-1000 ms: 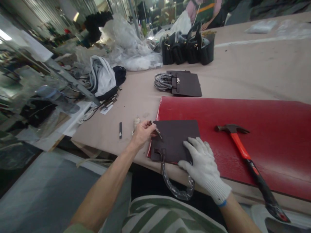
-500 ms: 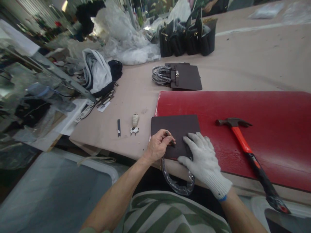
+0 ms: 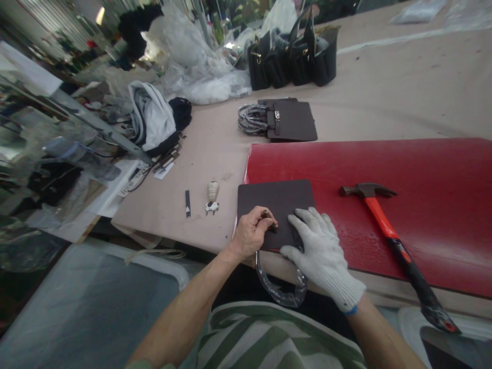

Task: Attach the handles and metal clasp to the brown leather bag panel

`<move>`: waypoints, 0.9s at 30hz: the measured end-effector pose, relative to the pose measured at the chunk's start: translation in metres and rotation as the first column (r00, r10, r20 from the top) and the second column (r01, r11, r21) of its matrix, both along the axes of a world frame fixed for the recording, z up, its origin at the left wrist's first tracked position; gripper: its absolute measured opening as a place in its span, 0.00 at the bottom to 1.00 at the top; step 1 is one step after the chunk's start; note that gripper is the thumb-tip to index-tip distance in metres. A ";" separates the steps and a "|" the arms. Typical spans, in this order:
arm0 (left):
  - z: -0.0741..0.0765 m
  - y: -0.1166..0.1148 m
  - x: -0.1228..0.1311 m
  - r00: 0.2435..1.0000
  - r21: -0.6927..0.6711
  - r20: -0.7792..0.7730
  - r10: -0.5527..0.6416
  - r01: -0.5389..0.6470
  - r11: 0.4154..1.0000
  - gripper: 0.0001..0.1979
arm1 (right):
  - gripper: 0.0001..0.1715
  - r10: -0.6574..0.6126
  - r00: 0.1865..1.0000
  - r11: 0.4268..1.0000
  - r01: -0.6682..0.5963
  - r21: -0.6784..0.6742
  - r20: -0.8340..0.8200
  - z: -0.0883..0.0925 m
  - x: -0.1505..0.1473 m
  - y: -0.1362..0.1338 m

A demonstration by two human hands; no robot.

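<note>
A dark brown flat bag panel (image 3: 274, 201) lies on the near left corner of a red mat (image 3: 384, 169). Its plastic-wrapped handle (image 3: 282, 292) hangs over the table edge. My left hand (image 3: 251, 233), bare, pinches a small dark metal piece against the panel's near edge. My right hand (image 3: 317, 246), in a white knit glove, lies flat on the panel beside it, fingers spread, holding it down.
A hammer (image 3: 388, 230) with a red and black handle lies on the mat to the right. A small tool (image 3: 187, 202) and a pale clip-like piece (image 3: 211, 197) lie left of the mat. Further back are another brown panel (image 3: 292, 120), black bags (image 3: 295, 59), clothes and plastic sheeting.
My left hand moved from the panel's left edge to its near edge beside the gloved hand, carrying the small metal piece. The right hand stayed pressed on the panel.
</note>
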State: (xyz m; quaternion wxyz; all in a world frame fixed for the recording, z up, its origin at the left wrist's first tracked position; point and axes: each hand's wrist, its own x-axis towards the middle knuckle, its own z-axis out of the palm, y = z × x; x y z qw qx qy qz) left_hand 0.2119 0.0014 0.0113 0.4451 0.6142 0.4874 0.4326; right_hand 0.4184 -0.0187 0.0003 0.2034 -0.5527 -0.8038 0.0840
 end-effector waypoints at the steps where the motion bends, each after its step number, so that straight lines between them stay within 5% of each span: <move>1: -0.001 -0.002 0.000 0.999 0.062 -0.043 -0.006 0.008 0.998 0.05 | 0.36 0.001 1.000 1.000 -0.001 0.003 -0.001 0.000 0.000 0.000; 9: -0.013 -0.010 0.000 0.971 0.408 -0.239 0.012 0.090 0.908 0.05 | 0.36 0.025 0.999 0.999 -0.025 -0.024 -0.034 0.001 0.002 0.001; 12: -0.015 -0.009 0.001 0.983 0.352 -0.177 0.045 0.021 0.936 0.03 | 0.33 0.057 0.987 0.991 -0.074 -0.108 -0.151 0.011 0.015 0.000; 15: -0.015 -0.009 0.002 0.992 0.257 -0.097 0.082 -0.054 0.965 0.02 | 0.31 -0.099 0.963 0.991 0.073 -0.112 -0.250 0.030 0.039 0.000; 20: -0.015 -0.011 0.002 0.976 0.414 -0.201 0.083 0.008 0.910 0.02 | 0.38 -0.498 0.857 0.863 0.505 -0.021 0.133 0.058 0.093 0.009; 23: -0.016 -0.012 0.002 0.969 0.467 -0.237 0.071 0.049 0.883 0.03 | 0.37 -0.470 0.785 0.791 0.577 -0.203 0.403 0.059 0.118 0.017; 27: -0.017 -0.011 0.003 0.977 0.367 -0.198 0.073 0.005 0.930 0.02 | 0.29 -0.448 0.796 0.722 0.591 -0.360 0.408 0.061 0.123 0.021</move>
